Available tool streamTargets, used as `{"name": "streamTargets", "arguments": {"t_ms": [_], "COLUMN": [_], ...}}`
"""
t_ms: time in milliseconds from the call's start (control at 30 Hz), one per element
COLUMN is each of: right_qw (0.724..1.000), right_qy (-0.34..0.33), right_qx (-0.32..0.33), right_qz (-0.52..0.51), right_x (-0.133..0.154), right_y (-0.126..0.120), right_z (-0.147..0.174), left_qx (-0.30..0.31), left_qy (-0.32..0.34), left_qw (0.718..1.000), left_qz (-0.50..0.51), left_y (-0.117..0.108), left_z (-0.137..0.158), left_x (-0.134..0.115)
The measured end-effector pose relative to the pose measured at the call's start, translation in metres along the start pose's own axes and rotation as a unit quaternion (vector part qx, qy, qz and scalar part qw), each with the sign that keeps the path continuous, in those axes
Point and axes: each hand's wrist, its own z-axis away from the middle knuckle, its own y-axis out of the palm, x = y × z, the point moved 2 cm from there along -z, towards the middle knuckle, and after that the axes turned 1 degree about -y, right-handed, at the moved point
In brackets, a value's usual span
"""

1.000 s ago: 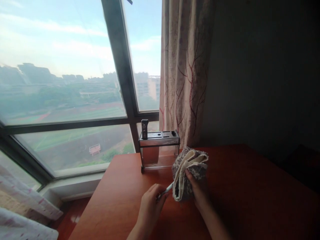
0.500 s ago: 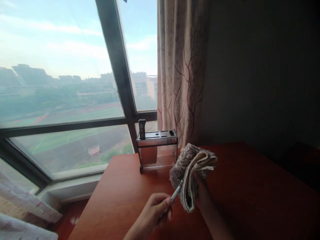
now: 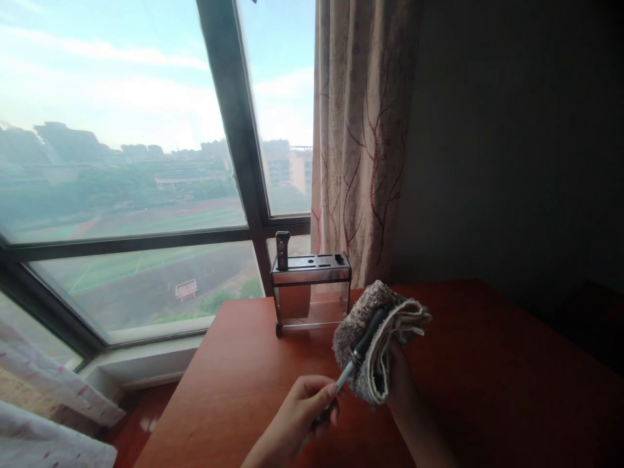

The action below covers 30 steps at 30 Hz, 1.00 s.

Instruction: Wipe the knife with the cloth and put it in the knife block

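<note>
My left hand (image 3: 314,403) is closed, thumb and fingers pinching the thin metal rod of a sharpening steel (image 3: 363,341). Its black handle points up and away, lying against a folded grey-brown fluffy towel (image 3: 373,299). From behind and below, my right hand (image 3: 398,370) grips this towel, with its fingers mostly hidden by the cloth. The handle rests along the towel's near side and is uncovered. Beyond the hands, a clear-sided knife block (image 3: 311,276) stands on the table, one black-handled knife (image 3: 282,251) upright in its left slot.
The reddish-brown wooden table (image 3: 234,364) has its left edge beside a window ledge (image 3: 141,361). A patterned curtain (image 3: 363,143) hangs behind the knife block. White curtain fabric (image 3: 53,429) shows at lower left, and a dark wall (image 3: 507,143) stands on the right.
The towel has opened away from the sharpening steel, so its black handle now shows where the cloth covered it before. My left hand keeps its pinch on the rod. The view has shifted slightly.
</note>
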Motion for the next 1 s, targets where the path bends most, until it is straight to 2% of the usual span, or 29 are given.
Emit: {"name": "streamTargets", "arguments": {"t_ms": [133,300,400,567,733,867,1000], "right_qw": [0.995,0.995,0.994,0.988,0.993,0.993,0.996], "right_qy": [0.082,0.081,0.089,0.119,0.087,0.071,0.048], "right_qx": [0.027,0.033,0.047,0.072,0.049,0.076,0.020], "right_qz": [-0.043,-0.044,-0.043,-0.072,-0.059,-0.055,-0.067], "right_x": [-0.007,-0.007,-0.006,-0.006,-0.004,-0.004,-0.005], "right_y": [0.003,0.008,0.011,0.011,0.012,0.016,0.008], "right_z": [0.003,0.007,0.007,0.008,0.012,0.014,0.006], "left_qx": [-0.056,-0.125,-0.148,-0.143,-0.162,-0.138,-0.135], "left_qy": [0.036,0.090,0.109,0.117,0.110,0.099,0.113], "left_qw": [0.998,0.987,0.981,0.982,0.981,0.983,0.968], "left_qz": [-0.017,-0.053,-0.067,-0.032,-0.001,-0.069,-0.176], "left_y": [-0.008,-0.013,-0.010,-0.005,-0.007,-0.012,-0.012], "left_z": [-0.009,-0.010,-0.007,0.000,0.002,-0.002,-0.005], "left_x": [0.003,-0.001,-0.006,-0.012,-0.014,-0.011,-0.009]}}
